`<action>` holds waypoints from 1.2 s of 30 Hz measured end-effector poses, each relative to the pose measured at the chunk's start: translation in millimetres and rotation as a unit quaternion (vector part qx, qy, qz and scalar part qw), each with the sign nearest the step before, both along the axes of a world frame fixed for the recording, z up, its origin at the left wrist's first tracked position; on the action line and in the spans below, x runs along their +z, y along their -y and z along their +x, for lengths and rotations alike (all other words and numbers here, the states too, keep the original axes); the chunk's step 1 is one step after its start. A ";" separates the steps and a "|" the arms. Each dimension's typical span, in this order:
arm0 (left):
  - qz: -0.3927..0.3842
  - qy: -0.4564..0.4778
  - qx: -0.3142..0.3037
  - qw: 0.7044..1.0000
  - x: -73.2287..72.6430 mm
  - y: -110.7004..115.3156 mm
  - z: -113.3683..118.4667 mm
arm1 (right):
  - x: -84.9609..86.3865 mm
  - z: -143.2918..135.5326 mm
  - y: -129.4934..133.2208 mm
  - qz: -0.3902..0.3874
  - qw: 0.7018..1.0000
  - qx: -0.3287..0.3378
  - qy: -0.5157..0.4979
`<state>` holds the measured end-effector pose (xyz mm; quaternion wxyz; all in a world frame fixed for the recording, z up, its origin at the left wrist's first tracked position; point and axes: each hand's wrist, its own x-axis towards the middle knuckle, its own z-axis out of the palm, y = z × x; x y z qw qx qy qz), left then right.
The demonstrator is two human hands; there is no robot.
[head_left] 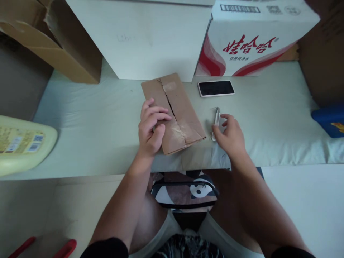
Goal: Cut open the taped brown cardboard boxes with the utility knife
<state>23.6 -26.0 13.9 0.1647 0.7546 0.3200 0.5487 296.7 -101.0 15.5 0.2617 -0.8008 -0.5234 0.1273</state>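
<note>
My left hand (153, 125) lies on a flattened brown cardboard box (185, 111), its fingers stretched across the left side and apart. A torn slit runs along the middle of the box, with strips of clear tape at both ends. To the right of the box a slim silvery tool (216, 118), perhaps a small knife, lies on the pale green cloth (268, 118). My right hand (230, 134) is beside this tool, thumb at its lower part and fingers curved but apart. The thumb hides some of the tool; whether it touches is hard to tell.
A black-screened phone (216, 88) lies behind the tool. At the back stand a white box (156, 39) and a red-and-white carton (242, 46). An open cardboard box (77, 53) and a pale yellow bottle (27, 143) are left; a blue container (329, 120) is right.
</note>
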 end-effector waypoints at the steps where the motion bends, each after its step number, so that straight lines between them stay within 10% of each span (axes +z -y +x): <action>1: 0.002 0.005 -0.002 1.000 -0.6 -0.5 0.4 | -1.6 2.3 -0.5 -0.050 0.998 0.007 0.035; 5: 0.012 0.020 -0.010 1.000 -0.7 -2.3 1.9 | -4.8 -1.9 1.6 -0.129 0.989 0.055 0.049; 12: 0.016 0.010 -0.016 1.000 5.8 0.9 0.1 | -5.9 -15.8 -8.3 -0.007 0.990 0.011 -0.142; 19: 0.011 0.000 -0.015 1.000 7.8 3.5 -1.8 | -6.9 -28.4 -15.6 0.070 0.893 -0.007 -0.445; 30: 0.006 -0.016 0.008 1.000 5.7 3.6 -6.0 | -0.8 -27.9 -14.9 0.111 0.861 -0.022 -0.496; 36: 0.010 -0.012 -0.002 1.000 5.9 3.4 -2.5 | 29.3 -20.9 -6.1 0.150 0.845 0.089 -0.506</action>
